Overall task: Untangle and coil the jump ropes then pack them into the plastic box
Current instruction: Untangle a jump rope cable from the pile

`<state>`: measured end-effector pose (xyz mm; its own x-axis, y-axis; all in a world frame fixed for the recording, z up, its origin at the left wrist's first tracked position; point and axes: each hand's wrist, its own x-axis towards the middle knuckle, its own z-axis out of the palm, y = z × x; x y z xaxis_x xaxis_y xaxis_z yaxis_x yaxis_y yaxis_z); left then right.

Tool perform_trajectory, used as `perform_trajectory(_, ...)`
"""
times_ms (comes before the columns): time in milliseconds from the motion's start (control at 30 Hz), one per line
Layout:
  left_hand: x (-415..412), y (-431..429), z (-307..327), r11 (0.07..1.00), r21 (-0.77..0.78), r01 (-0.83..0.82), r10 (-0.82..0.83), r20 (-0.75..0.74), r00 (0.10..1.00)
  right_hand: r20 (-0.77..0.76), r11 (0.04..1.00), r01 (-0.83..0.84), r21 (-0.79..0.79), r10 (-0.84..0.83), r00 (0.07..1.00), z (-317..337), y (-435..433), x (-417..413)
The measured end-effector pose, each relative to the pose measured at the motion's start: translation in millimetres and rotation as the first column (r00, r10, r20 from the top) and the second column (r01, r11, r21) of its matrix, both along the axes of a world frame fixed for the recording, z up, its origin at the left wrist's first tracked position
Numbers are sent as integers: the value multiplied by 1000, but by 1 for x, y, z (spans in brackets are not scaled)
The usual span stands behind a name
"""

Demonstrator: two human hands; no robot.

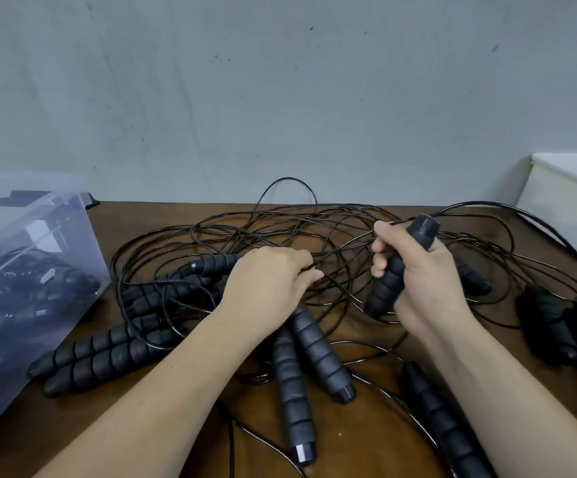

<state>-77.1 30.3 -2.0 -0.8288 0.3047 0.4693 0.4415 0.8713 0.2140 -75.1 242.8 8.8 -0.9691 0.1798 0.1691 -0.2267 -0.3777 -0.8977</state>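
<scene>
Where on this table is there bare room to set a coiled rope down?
Near left: bare table between the plastic box, two handles and the left forearm. Also a back-left strip by the wall. The middle, under the tangled ropes, is crowded.

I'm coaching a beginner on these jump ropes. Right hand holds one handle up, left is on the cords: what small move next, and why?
Probably draw the handle up and away from the tangle while the left hand holds its pinched cord down. The right hand grips that handle, whose own cord runs into crossed loops; tension should show its path.
</scene>
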Motion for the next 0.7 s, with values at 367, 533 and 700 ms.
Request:
perform_trajectory(367, 4, 6, -2, 993, 58, 105, -97, -134, 986, 65, 929, -173, 327, 160, 985, -19, -22, 9)
perform_trajectory(533, 3, 6, -4, 991, 52, 121, -116, -94, 989, 11, 938, -120, 325, 123, 992, -17, -21, 9)
perform_trajectory(700, 2, 3, -2, 997, 16, 71, -71, -32, 997, -33, 997, -82, 5, 82, 996, 7, 1, 3)
